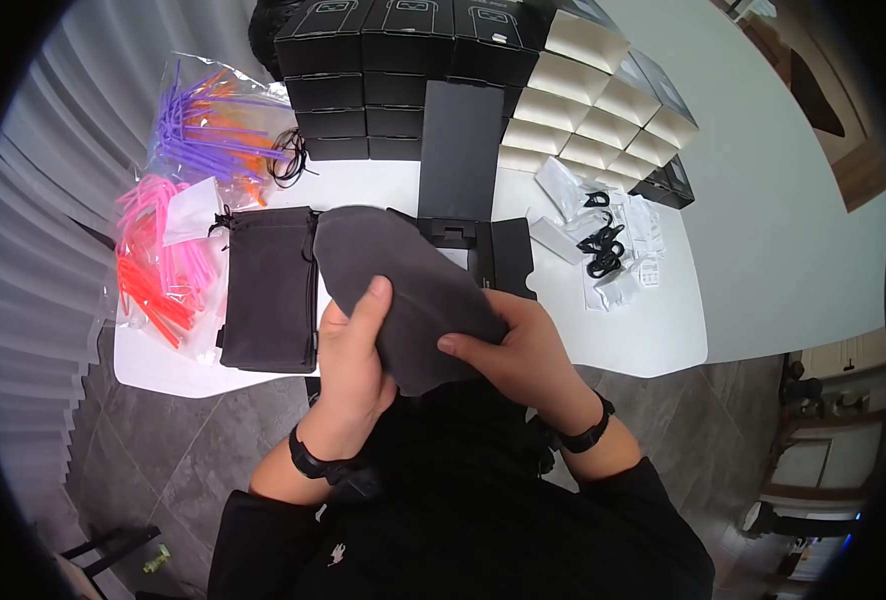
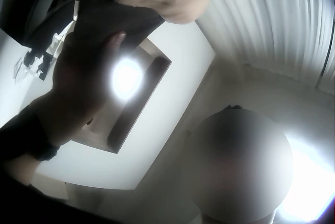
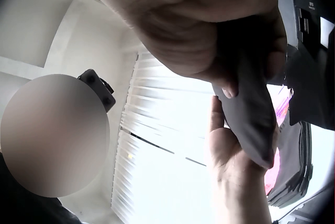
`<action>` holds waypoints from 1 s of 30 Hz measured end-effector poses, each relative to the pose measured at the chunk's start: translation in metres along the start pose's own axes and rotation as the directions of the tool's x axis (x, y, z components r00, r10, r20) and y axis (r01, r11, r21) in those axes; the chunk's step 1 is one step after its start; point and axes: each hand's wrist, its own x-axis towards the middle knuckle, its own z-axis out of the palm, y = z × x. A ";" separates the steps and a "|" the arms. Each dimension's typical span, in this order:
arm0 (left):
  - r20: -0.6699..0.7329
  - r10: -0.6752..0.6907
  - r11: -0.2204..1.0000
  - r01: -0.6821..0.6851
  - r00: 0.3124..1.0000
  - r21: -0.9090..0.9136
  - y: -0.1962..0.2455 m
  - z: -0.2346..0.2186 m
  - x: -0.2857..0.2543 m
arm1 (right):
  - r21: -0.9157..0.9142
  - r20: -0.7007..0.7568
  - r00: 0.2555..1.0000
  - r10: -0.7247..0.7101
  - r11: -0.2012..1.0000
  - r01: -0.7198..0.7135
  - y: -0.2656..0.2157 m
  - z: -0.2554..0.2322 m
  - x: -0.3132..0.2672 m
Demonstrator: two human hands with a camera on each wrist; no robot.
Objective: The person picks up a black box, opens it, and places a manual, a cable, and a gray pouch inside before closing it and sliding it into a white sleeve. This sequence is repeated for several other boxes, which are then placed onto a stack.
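Both hands hold a dark grey fabric pouch [image 1: 403, 265] up over the table's near edge, in the head view. My left hand [image 1: 348, 355] grips its left side, thumb lying on top. On the right, my right hand [image 1: 525, 355] pinches the lower edge with its thumb on the upper face. Seen in the right wrist view, the pouch hangs tilted between the two hands. Behind it stands an open black box [image 1: 511, 255], its lid [image 1: 460, 150] raised; the pouch hides part of the inside. A stack of dark drawstring pouches [image 1: 271, 290] lies beside the left hand.
Black boxes [image 1: 328, 95] are stacked at the back, beside several white-sided boxes [image 1: 568, 80]. Bags of purple and orange sticks [image 1: 208, 125] and pink and red ones [image 1: 168, 260] lie left. Black cables [image 1: 603, 245] and white packets [image 1: 558, 185] lie right on the white table [image 1: 663, 335].
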 end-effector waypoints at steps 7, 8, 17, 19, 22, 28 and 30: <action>0.067 -0.193 0.972 0.181 0.979 0.151 0.023 -0.015 0.002 | 0.081 0.060 0.986 0.154 0.984 -0.159 0.001 -0.013 -0.004; 0.080 -0.234 0.963 0.219 0.969 0.157 0.025 -0.015 0.002 | 0.138 0.113 0.979 0.168 0.973 -0.183 -0.004 -0.017 -0.004; 0.099 -0.255 0.893 0.195 0.962 0.405 0.019 -0.002 0.001 | 0.528 -0.032 0.995 0.089 0.847 -0.059 0.004 -0.010 0.004; 0.093 -0.271 0.889 0.212 0.958 0.406 0.018 -0.003 0.000 | 0.566 -0.119 0.987 0.105 0.824 -0.020 0.005 -0.008 0.004; 0.120 -0.301 0.854 0.211 0.946 0.475 0.017 -0.011 0.003 | 0.583 -0.153 0.980 0.130 0.812 -0.017 0.010 -0.011 0.009; 0.111 -0.247 0.807 0.140 0.963 0.574 0.019 -0.018 0.027 | 0.633 -0.001 0.996 0.088 0.771 -0.067 0.026 -0.035 0.032; 0.144 -0.215 0.811 0.095 0.966 0.577 0.022 -0.019 0.036 | 0.600 -0.048 0.998 0.042 0.800 -0.005 0.029 -0.043 0.037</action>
